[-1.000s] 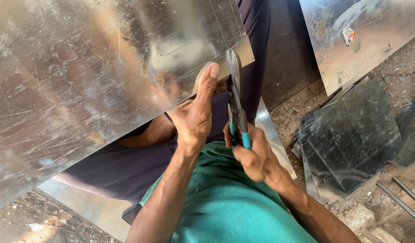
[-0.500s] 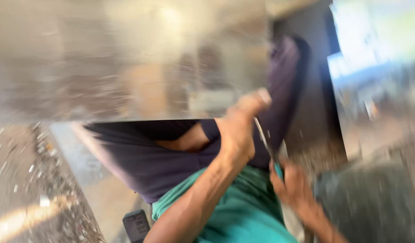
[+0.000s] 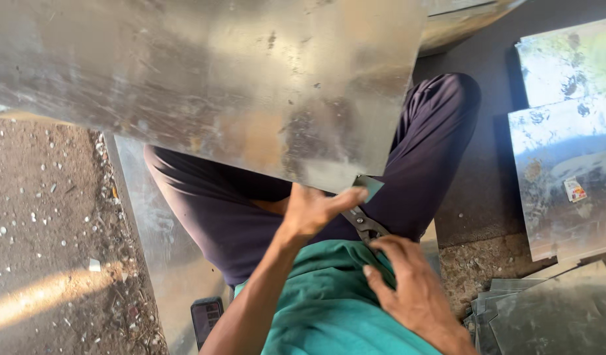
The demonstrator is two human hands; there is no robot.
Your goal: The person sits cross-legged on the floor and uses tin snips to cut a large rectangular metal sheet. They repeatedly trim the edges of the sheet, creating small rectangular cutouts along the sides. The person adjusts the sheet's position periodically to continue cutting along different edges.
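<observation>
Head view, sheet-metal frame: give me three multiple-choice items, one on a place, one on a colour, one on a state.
1. Where is the left hand?
A. at the lower edge of the big metal sheet
B. on the ground
C. on the phone

2. What colour is the shirt?
A. red
B. green
C. white

3. How does the right hand stand?
A. open and empty
B. out of view
C. closed around the snips

Answers: 1 A, its thumb lies at the sheet's edge; 2 B, teal-green cloth fills the lower middle; 3 C, fingers curl over the handles.
</observation>
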